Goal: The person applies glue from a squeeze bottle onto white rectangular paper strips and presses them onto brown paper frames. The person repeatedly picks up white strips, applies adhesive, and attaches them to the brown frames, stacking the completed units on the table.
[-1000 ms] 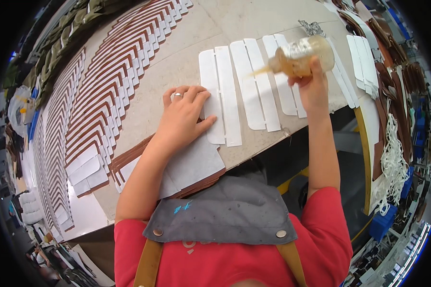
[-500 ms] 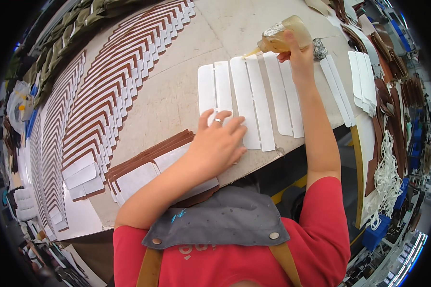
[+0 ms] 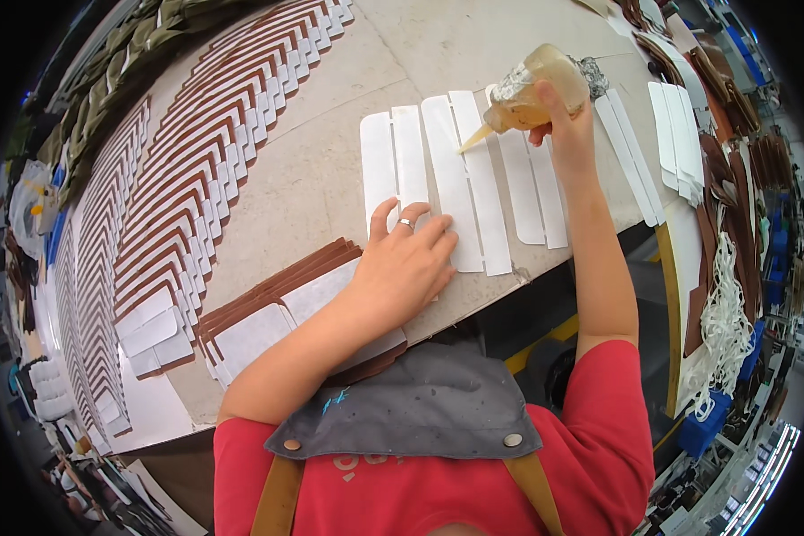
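Observation:
My right hand (image 3: 567, 129) grips a clear squeeze bottle of amber glue (image 3: 531, 89), tilted so its nozzle tip touches a white strip (image 3: 478, 179) near its top. Several white strips (image 3: 393, 156) lie side by side near the table's front edge. My left hand (image 3: 406, 259) presses flat on the lower ends of the strips, fingers spread, with a ring on one finger. Just left of that hand lies a stack of brown pieces with white backing (image 3: 268, 313).
Long fanned rows of brown and white pieces (image 3: 214, 152) cover the left of the beige table (image 3: 330, 196). More white strips (image 3: 674, 134) and brown pieces (image 3: 724, 170) lie at the right. White cord (image 3: 724, 330) hangs off the right edge. Green material (image 3: 107, 107) is piled far left.
My right hand has brought the glue bottle down and left onto the strips. My left hand has slid right along the front edge onto the strips' lower ends.

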Motion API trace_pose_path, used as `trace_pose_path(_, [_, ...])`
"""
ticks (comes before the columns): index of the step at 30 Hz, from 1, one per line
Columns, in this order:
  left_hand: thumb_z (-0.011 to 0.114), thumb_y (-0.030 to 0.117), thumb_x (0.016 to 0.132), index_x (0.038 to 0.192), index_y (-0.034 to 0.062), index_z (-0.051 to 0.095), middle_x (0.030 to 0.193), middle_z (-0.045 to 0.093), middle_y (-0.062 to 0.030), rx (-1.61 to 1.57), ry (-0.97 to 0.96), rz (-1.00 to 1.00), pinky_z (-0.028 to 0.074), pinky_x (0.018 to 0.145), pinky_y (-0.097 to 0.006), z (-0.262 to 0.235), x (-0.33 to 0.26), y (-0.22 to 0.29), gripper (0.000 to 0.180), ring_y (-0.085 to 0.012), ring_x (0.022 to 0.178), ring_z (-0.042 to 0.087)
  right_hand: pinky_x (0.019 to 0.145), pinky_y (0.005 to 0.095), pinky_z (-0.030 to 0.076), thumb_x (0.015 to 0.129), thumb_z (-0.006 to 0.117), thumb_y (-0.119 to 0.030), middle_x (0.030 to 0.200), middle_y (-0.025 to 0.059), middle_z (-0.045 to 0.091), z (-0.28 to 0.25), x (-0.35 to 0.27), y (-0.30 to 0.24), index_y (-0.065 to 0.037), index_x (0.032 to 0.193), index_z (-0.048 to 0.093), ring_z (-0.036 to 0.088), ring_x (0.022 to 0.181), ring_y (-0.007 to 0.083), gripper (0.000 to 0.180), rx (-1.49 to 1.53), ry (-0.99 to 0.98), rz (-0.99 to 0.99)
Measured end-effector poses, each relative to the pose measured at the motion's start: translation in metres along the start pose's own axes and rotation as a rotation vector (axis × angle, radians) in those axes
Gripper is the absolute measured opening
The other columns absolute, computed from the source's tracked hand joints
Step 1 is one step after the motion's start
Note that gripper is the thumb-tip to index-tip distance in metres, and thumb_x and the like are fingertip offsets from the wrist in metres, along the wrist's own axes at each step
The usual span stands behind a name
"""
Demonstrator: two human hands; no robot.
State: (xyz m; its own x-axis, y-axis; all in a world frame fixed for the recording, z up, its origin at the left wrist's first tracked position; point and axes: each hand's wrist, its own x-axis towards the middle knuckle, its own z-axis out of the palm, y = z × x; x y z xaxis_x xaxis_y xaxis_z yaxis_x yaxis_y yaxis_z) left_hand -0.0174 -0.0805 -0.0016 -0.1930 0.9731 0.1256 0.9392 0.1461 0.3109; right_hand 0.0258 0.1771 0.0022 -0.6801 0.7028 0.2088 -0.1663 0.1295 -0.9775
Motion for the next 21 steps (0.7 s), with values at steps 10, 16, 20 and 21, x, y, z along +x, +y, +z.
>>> trace_pose_path(10, [0.063,0.023,0.077,0.101,0.0066,0.057,0.112,0.054,-0.0048,0.004,0.035,0.036,0.020,0.104,-0.050,0.002,0.000,-0.001,0.029,-0.0267,0.115,0.047,0.036,0.0199,0.038,0.080,0.071,-0.033,0.078,0.0063,0.058,-0.019,-0.056,-0.008,0.000,0.105,0.049,0.049,0.044,0.0084,0.047,0.033,-0.042,0.126])
trace_pose_path(16, [0.063,0.023,0.079,0.105,0.0100,0.059,0.117,0.054,-0.0023,0.024,-0.015,0.009,0.020,0.104,-0.049,-0.001,0.000,0.000,0.029,-0.0234,0.117,0.045,0.036,0.0202,0.038,0.080,0.070,-0.036,0.081,0.0062,0.058,-0.031,-0.093,-0.007,0.001,0.108,0.049,0.051,0.049,0.0092,0.051,0.025,-0.069,0.186])
trace_pose_path(20, [0.062,0.023,0.080,0.105,0.0099,0.059,0.117,0.054,-0.0023,0.023,-0.004,0.004,0.020,0.104,-0.049,0.002,-0.001,0.000,0.028,-0.0236,0.117,0.045,0.038,0.0208,0.040,0.081,0.068,-0.037,0.082,0.0059,0.058,-0.033,-0.087,-0.011,0.001,0.108,0.050,0.054,0.052,0.0104,0.050,0.224,0.002,0.171])
trace_pose_path(21, [0.062,0.022,0.080,0.105,0.0099,0.059,0.117,0.054,-0.0022,0.022,-0.002,0.010,0.020,0.104,-0.049,0.001,-0.001,0.000,0.028,-0.0236,0.117,0.045,0.038,0.0210,0.041,0.082,0.068,-0.037,0.082,0.0059,0.058,-0.031,-0.076,-0.013,0.001,0.108,0.051,0.055,0.053,0.0105,0.049,0.236,0.046,0.124])
